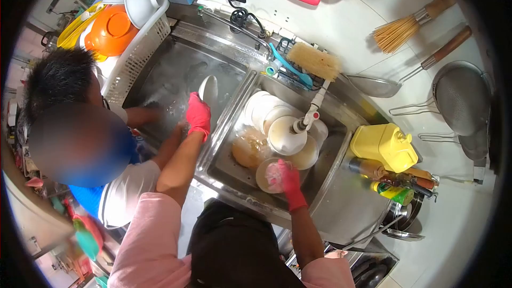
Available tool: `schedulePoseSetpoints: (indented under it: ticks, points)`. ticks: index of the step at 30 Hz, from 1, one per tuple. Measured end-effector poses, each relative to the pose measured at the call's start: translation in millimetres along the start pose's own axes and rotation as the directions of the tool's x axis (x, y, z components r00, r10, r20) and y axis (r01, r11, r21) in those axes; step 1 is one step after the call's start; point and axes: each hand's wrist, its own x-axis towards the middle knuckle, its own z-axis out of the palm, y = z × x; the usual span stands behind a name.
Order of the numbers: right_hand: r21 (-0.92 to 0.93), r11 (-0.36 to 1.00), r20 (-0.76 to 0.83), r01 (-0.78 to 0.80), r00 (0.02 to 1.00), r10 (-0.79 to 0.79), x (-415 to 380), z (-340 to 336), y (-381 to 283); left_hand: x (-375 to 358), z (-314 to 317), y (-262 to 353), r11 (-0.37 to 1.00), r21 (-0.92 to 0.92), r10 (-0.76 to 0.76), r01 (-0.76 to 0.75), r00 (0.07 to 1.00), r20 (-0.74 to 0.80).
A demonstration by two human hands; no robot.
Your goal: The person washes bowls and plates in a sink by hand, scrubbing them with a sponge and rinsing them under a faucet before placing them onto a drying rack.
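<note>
My left hand [198, 117], in a pink-red rubber glove, grips the edge of a white dish [209, 90] tilted up over the left basin. My right hand [290, 185], gloved alike, is closed over a pale pink scrubber [274, 177]. It presses this into a round, shallow bowl [264, 185] at the near side of the right basin [224, 168]. Behind that bowl lie stacked white plates [258, 104], a white bowl [287, 140] under the tap [306, 122], and a brownish dish [247, 149] with water splashing on it.
A co-worker [80, 122] stands at left, both arms in the water-filled left basin [160, 90]. A white basket [133, 64] holds an orange bowl [111, 31] and other dishes. A yellow jug [381, 146] and bottles stand right; a brush [314, 61] lies behind the tap.
</note>
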Motion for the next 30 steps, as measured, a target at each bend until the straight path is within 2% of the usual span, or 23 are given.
schedulePoseSetpoints:
  ticks: [2,3,4,6,8,9,10,11,12,13,14,15,17,19,20,21,22,23,24,25,27,28,30]
  points:
    - [-0.146,0.963,-0.037,0.225,0.972,-0.232,29,-10,48,0,13,-9,0.999,-0.039,0.008,-0.006,0.999,0.051]
    - [-0.108,0.980,-0.044,0.165,0.984,-0.171,20,-7,36,0,17,-11,0.998,-0.057,0.014,-0.010,0.997,0.077]
    - [-0.068,0.992,-0.049,0.107,0.993,-0.111,5,-1,9,-5,16,-4,0.983,-0.032,0.177,-0.180,0.981,-0.076]
    - [-0.005,0.999,-0.048,0.050,0.998,-0.050,-4,2,-12,-33,7,30,0.872,0.087,0.480,-0.482,0.805,-0.348]
    - [0.035,0.998,-0.037,0.048,0.998,-0.047,-3,-3,-15,-84,-12,63,0.882,-0.253,0.417,-0.398,0.908,0.024]
    - [0.039,0.999,-0.033,-0.006,0.999,0.007,-7,-5,-22,-104,17,39,0.794,-0.351,0.531,-0.496,0.848,0.001]
    - [0.039,0.997,-0.030,-0.061,0.998,0.062,-15,-6,-37,-128,47,12,0.801,-0.403,0.519,-0.442,0.849,0.100]
    - [0.036,0.993,-0.028,-0.116,0.993,0.117,-19,-8,-44,-145,85,-23,0.890,-0.375,0.368,-0.260,0.895,0.254]
    - [-0.095,0.992,-0.018,0.088,0.996,-0.090,-14,-15,-33,-159,110,-47,0.946,-0.317,0.200,-0.070,0.896,0.397]
    - [-0.222,0.932,0.023,0.288,0.957,-0.290,-2,-27,-6,-168,113,-57,0.932,0.069,0.280,-0.355,0.830,0.483]
    - [-0.247,0.908,0.040,0.338,0.940,-0.339,7,-38,18,-174,113,-69,0.692,0.404,0.299,-0.598,0.747,0.594]
    - [-0.272,0.881,0.058,0.388,0.920,-0.387,15,-49,41,-177,114,-82,0.284,0.603,0.250,-0.745,0.665,0.704]
    - [-0.110,0.972,0.006,0.208,0.978,-0.209,18,-59,62,-178,137,-117,0.475,0.613,0.075,-0.632,0.723,0.687]
    - [0.115,0.993,-0.033,0.034,0.999,-0.030,4,-61,56,-174,150,-131,0.532,0.629,-0.026,-0.567,0.731,0.682]
    - [0.243,0.969,-0.039,-0.049,0.997,0.061,-7,-58,48,-171,154,-136,0.508,0.640,-0.038,-0.576,0.728,0.685]
    - [0.240,0.967,-0.062,-0.085,0.993,0.102,-9,-61,52,-168,157,-139,0.482,0.652,-0.048,-0.585,0.726,0.686]
    - [0.239,0.964,-0.082,-0.116,0.987,0.139,-12,-62,56,-166,162,-139,0.616,0.642,-0.050,-0.456,0.791,0.610]
    - [0.184,0.980,-0.089,-0.073,0.992,0.091,-12,-64,58,-164,166,-139,0.738,0.593,-0.052,-0.323,0.848,0.527]
    - [0.128,0.991,-0.096,-0.030,0.994,0.043,-13,-65,60,-163,173,-138,0.919,0.393,-0.118,-0.035,0.926,0.357]
    - [0.017,0.996,-0.076,0.089,0.993,-0.087,-13,-68,61,-161,176,-140,0.970,0.101,-0.240,0.223,0.950,0.202]
    - [0.015,0.994,-0.058,0.110,0.992,-0.109,-13,-70,65,-168,165,-124,0.945,0.327,-0.101,0.017,0.965,0.243]
    - [0.123,0.992,-0.065,0.012,0.998,-0.004,-9,-71,69,-169,162,-118,0.900,0.426,-0.034,-0.090,0.961,0.275]
    - [0.166,0.985,-0.037,-0.042,0.998,0.049,-4,-72,68,-164,159,-113,0.895,0.414,0.042,-0.168,0.954,0.296]
